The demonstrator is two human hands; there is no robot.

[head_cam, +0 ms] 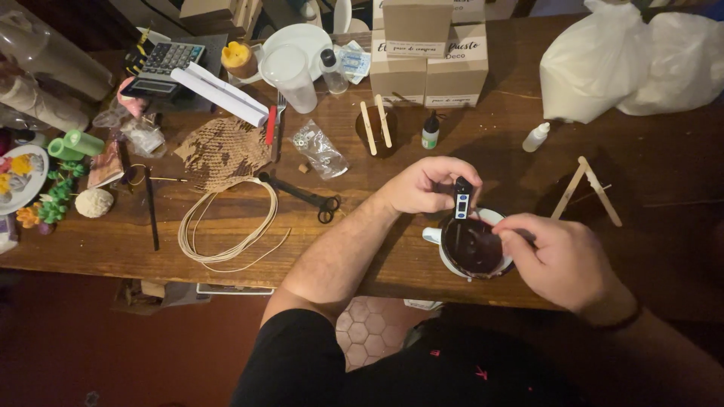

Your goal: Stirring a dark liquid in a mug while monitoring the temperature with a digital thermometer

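Head view: left hand (422,185) pinches a small black digital thermometer (462,197) upright over a white mug (471,245) of dark liquid at the wooden table's (452,147) near edge. Right hand (562,260) is closed on something at the mug's rim, item hidden by the fingers. Black scissors (305,197) and coiled cord (226,226) lie to the left, cardboard boxes (426,56) behind, crossed wooden sticks (584,188) to the right.
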